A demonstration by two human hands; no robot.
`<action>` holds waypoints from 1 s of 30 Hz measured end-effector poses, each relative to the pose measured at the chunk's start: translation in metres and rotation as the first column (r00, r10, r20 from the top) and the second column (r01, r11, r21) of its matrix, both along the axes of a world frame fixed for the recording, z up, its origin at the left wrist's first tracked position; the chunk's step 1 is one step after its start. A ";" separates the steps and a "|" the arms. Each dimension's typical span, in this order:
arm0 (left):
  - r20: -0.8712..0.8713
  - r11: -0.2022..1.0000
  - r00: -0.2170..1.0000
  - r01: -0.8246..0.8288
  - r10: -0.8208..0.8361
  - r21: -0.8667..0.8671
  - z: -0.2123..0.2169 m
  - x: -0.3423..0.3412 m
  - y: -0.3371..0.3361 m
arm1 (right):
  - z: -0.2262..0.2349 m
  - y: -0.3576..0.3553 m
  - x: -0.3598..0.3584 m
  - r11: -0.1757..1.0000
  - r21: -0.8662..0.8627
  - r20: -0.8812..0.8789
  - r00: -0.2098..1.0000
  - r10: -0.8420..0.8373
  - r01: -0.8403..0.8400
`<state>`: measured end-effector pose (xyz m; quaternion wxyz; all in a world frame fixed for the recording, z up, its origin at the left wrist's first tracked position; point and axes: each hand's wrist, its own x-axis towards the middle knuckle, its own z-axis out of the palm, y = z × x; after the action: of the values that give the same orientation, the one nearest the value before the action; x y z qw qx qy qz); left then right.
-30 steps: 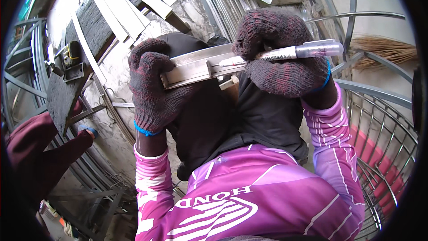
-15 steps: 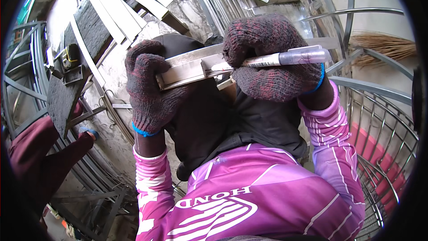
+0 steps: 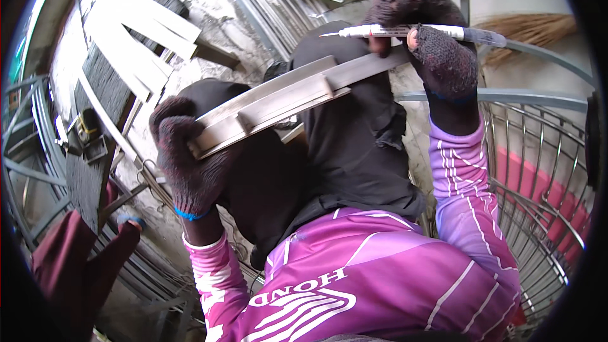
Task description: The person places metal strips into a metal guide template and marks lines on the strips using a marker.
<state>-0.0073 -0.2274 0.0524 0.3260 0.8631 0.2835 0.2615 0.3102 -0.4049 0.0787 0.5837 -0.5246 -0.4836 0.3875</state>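
My left hand, in a dark knitted glove, is closed round the left end of a pale metal channel. Two small upright tabs stand across the channel, which slants over my dark-trousered knees. A flat metal strip runs along it to the right, its far end reaching my right hand; whether that hand touches it I cannot tell. My right hand, gloved too with bare fingertips showing, grips a white marker pen above the strip. The pen's thin tip points left, and a translucent cap sits on its rear end.
Long white metal strips and a dark plank with a tape measure lie at the left. A wire basket and a straw broom are at the right. Another person's dark red-clothed leg shows lower left.
My right hand has moved up and right with the marker pen, uncovering more of the channel and strip. My left hand has shifted slightly left and down, still holding the channel.
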 end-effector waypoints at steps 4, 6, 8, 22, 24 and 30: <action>-0.022 0.999 1.000 0.017 -0.017 0.029 0.001 0.004 -0.001 | -0.014 -0.008 -0.007 1.000 0.021 -0.144 0.989 -0.012 0.016; -0.029 1.000 1.000 0.005 -0.004 0.027 0.002 0.006 -0.004 | -0.016 -0.007 -0.009 0.986 0.166 -0.232 0.972 0.040 -0.001; -0.049 0.999 0.999 -0.013 0.015 0.048 0.003 0.007 -0.006 | -0.012 -0.006 -0.010 0.993 0.110 0.126 0.992 0.022 -0.037; -0.040 0.999 0.999 -0.005 0.007 0.041 0.003 0.007 -0.006 | -0.017 -0.007 -0.024 0.985 0.009 0.000 0.985 0.170 -0.170; -0.039 0.999 0.999 -0.009 0.011 0.050 0.003 0.007 -0.006 | -0.019 -0.004 -0.027 0.991 0.100 -0.117 0.988 0.103 -0.091; -0.046 0.997 0.999 -0.015 0.018 0.080 0.001 0.006 -0.006 | -0.015 -0.006 -0.025 0.987 0.092 0.104 0.987 0.126 -0.135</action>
<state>-0.0015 -0.2330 0.0534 0.2825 0.8789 0.2875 0.2552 0.2855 -0.4112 0.0640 0.5581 -0.4805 -0.5635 0.3745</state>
